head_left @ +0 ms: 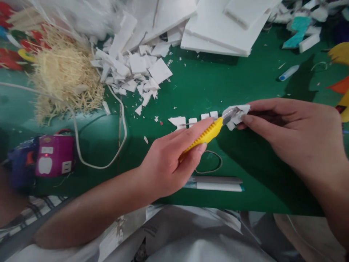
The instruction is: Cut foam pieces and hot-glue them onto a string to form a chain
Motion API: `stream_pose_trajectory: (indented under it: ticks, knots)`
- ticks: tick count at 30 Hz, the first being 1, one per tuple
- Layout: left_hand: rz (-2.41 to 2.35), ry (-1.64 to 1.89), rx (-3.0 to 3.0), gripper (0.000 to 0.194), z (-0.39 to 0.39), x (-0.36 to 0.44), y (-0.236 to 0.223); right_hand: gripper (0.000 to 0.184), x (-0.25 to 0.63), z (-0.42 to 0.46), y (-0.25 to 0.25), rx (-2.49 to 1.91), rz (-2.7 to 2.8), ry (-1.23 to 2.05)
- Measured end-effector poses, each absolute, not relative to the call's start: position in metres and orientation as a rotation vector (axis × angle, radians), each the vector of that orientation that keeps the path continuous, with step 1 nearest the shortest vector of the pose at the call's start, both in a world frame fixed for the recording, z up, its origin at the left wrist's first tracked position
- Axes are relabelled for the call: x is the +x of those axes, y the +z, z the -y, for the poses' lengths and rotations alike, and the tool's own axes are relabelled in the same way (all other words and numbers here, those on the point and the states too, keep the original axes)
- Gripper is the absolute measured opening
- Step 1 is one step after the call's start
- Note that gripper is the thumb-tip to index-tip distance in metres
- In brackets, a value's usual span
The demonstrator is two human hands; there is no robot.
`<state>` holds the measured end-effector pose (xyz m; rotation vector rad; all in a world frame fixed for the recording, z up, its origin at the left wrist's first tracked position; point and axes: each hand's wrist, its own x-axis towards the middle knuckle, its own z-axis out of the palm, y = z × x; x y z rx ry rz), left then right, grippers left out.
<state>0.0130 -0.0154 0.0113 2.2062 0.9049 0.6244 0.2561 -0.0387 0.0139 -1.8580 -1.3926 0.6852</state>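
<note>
My left hand (pixel 171 160) is closed around a yellow utility knife (pixel 208 134), its blade pointing up and to the right. The blade meets a small white foam piece (pixel 236 113), which my right hand (pixel 297 131) pinches between thumb and fingers. Just left of the blade, several small white foam blocks (pixel 205 116) lie in a row on the green table, partly hidden by my left hand. Below the knife sits a thin dark loop (pixel 215 169), like a rubber band. A white and teal pen-like stick (pixel 218 186) rests near the table's front edge.
White foam sheets (pixel 218 36) and a heap of foam scraps (pixel 136 69) cover the back of the green table (pixel 245 80). At left are straw-like shavings (pixel 65 76), a white cord (pixel 99 167) and a purple power box (pixel 54 154). A capped pen (pixel 289 72) lies at the right.
</note>
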Motion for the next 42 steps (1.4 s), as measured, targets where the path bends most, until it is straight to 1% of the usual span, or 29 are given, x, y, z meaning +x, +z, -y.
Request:
stream_pose_trajectory:
  ticks: [5, 10, 16, 22, 30, 36, 42]
  knots:
    - [-0.832, 0.669, 2.308, 0.039, 0.0168, 0.016, 0.0058, 0.012, 0.2567, 0.0372, 0.0129, -1.833, 1.402, 0.695]
    - [-0.841, 0.646, 2.283, 0.039, 0.0185, 0.0157, 0.0092, 0.012, 0.2558, 0.0355, 0.0119, -1.859, 1.345, 0.703]
    - [-0.858, 0.664, 2.326, 0.043, 0.0178, 0.0146, 0.0101, 0.013, 0.2541, 0.0362, 0.0122, -1.86, 1.326, 0.72]
    - [-0.855, 0.647, 2.428, 0.038, 0.0177, 0.0154, 0.0068, 0.013, 0.2543, 0.0369, 0.0159, -1.856, 1.309, 0.747]
    - [-0.842, 0.744, 2.51, 0.035, 0.0182, 0.0147, 0.006, 0.013, 0.258, 0.0351, 0.0128, -1.842, 1.341, 0.701]
    - [-0.946, 0.754, 2.516, 0.035, 0.0145, 0.0156, 0.0106, 0.008, 0.2593, 0.0378, 0.0113, -1.764, 1.388, 0.648]
    - [-0.816, 0.78, 2.542, 0.033, 0.0157, 0.0152, 0.0034, 0.011, 0.2588, 0.0377, 0.0088, -1.729, 1.441, 0.619]
